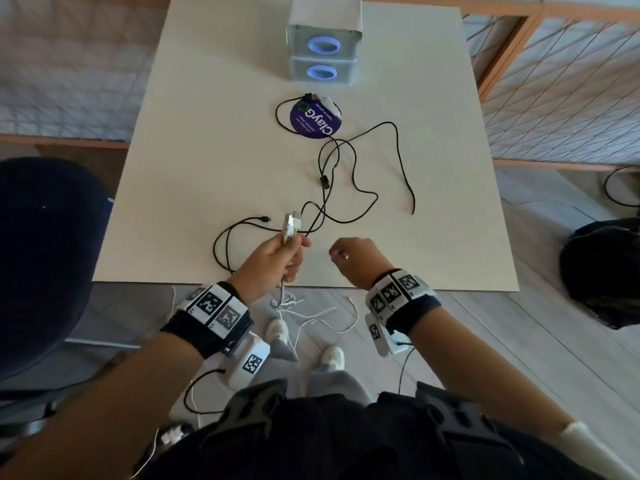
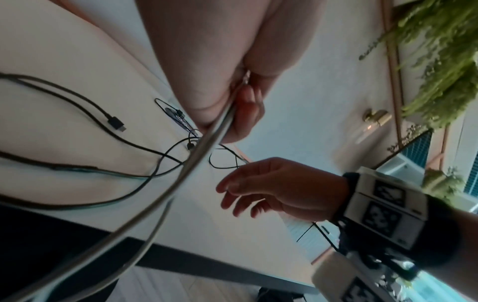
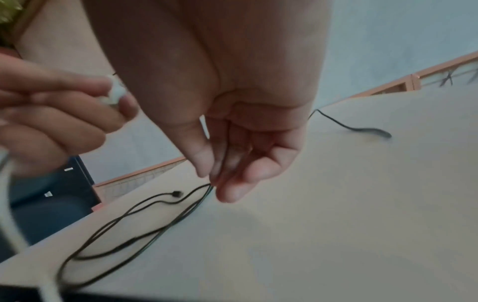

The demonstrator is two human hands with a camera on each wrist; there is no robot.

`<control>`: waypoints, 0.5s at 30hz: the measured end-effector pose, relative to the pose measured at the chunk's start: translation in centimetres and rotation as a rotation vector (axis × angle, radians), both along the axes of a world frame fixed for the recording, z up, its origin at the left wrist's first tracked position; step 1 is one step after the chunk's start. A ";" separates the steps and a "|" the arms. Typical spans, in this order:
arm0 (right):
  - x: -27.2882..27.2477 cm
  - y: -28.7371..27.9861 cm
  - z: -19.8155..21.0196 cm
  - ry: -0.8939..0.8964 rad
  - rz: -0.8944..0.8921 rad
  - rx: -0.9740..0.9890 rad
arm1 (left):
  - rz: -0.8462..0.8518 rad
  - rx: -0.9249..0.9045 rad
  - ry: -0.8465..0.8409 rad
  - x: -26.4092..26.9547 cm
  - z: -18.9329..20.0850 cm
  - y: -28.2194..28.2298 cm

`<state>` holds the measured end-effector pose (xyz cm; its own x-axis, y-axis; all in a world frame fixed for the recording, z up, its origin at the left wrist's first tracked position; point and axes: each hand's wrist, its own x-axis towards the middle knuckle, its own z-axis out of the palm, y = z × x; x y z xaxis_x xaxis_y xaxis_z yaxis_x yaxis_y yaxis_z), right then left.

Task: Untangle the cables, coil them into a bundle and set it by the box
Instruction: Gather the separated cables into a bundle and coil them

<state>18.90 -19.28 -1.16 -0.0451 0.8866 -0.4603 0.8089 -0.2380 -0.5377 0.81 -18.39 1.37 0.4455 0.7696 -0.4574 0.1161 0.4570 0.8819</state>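
Observation:
Several black cables [image 1: 360,192] lie loosely tangled across the middle of the cream table [image 1: 207,133]. My left hand [image 1: 280,254] grips the plug ends of a white cable [image 1: 290,227] just above the near edge. The rest of that cable [image 1: 311,315] hangs off the table toward the floor. My right hand [image 1: 353,254] hovers to the right of it with fingers loosely curled, holding nothing. In the right wrist view its fingertips [image 3: 227,190] hang just above a black cable [image 3: 145,230]. The box [image 1: 323,46], two stacked drawers with blue ring handles, stands at the far edge.
A round purple disc [image 1: 316,118] lies in front of the box, with a black cable looped round it. A dark chair [image 1: 45,254] stands left of the table and a black bag [image 1: 602,271] lies on the floor at right. Wood-framed mesh panels [image 1: 554,81] stand behind.

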 end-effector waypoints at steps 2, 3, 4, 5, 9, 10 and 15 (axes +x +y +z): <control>0.5 2.4 -0.1 -0.059 0.004 0.005 | 0.047 0.041 -0.047 0.1 0.3 0.5; 0.7 3.6 -0.2 -0.079 0.000 0.019 | 0.064 0.062 -0.060 0.2 0.5 0.9; 0.9 4.8 -0.2 -0.093 -0.011 0.043 | 0.071 0.083 -0.064 0.2 0.7 1.2; 1.1 5.9 -0.3 -0.108 -0.021 0.076 | 0.071 0.106 -0.059 0.2 0.8 1.6; 1.0 9.8 -0.4 -0.214 -0.008 0.167 | 0.096 0.106 -0.091 0.0 0.9 2.8; 0.9 10.6 -0.6 -0.235 -0.007 0.180 | 0.116 0.084 -0.110 -0.1 0.9 3.3; 0.4 13.3 -3.4 -0.284 0.165 0.210 | 0.062 -0.019 -0.122 -0.3 0.4 4.9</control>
